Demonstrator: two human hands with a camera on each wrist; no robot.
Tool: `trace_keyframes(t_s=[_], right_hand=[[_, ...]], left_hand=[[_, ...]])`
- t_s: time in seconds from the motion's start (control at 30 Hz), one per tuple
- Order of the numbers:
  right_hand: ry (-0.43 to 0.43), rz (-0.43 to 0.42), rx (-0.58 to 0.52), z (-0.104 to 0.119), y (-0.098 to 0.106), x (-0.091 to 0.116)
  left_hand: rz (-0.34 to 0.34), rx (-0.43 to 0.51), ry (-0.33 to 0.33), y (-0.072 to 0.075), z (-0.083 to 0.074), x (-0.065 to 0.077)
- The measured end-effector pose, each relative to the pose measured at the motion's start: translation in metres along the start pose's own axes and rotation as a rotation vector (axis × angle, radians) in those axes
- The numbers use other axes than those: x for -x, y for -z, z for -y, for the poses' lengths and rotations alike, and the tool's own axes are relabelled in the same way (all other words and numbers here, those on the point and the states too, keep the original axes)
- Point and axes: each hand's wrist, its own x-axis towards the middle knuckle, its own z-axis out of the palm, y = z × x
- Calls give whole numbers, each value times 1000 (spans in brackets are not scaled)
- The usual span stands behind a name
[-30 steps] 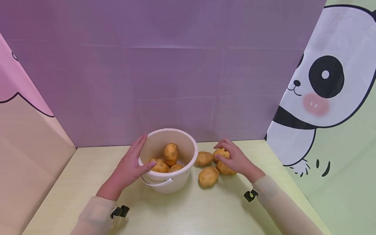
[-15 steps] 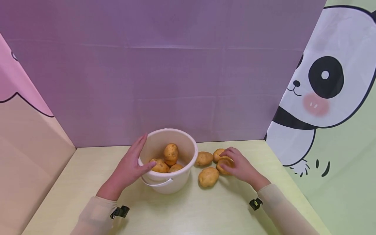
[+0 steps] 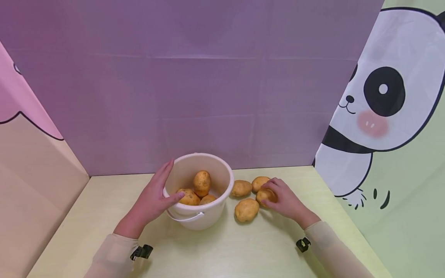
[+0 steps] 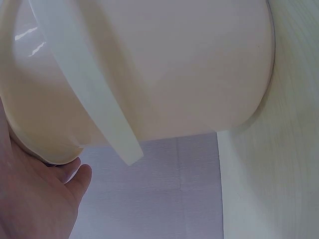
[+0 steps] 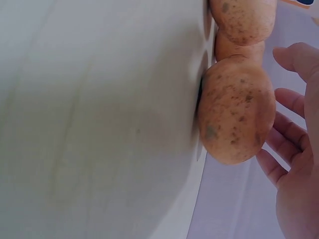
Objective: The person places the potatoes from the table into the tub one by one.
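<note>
A white bucket (image 3: 206,218) stands on the table with three potatoes visible inside, one of them a potato (image 3: 202,183) lying above the others. My left hand (image 3: 154,197) holds its left rim, the thumb lying over the front edge. In the left wrist view, fingertips (image 4: 79,181) show at that rim. My right hand (image 3: 283,199) reaches over the potato (image 3: 265,197) at the right of the group. Seen from the right wrist, its fingers (image 5: 289,129) are at the upper far side of this speckled potato (image 5: 237,109), while the thumb stands apart from it.
Close to the bucket lies a potato (image 3: 241,188), with another potato (image 3: 247,210) in front and a potato (image 3: 260,183) behind. The bucket's handle (image 3: 185,218) hangs down its front. A purple wall (image 3: 208,96) rises at the table's (image 3: 208,255) back edge.
My right hand has come down and nearer to me, from over the rear potato to the right-hand one, with its fingers lower around it. My left hand and the bucket have stayed put.
</note>
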Motion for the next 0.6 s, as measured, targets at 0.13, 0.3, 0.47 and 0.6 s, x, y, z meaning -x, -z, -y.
trace_keyframes(t_s=[0.13,0.3,0.47,0.6], right_hand=[[3,6,12,-4,-2,1],[-9,16,4,-6,-5,3],[-46,35,-2,-8,-7,4],[-60,40,-5,-8,-8,4]], left_hand=[[3,0,6,0,0,0],[0,-1,3,-1,1,0],[-2,3,-3,-1,0,0],[-4,1,-7,0,-1,0]])
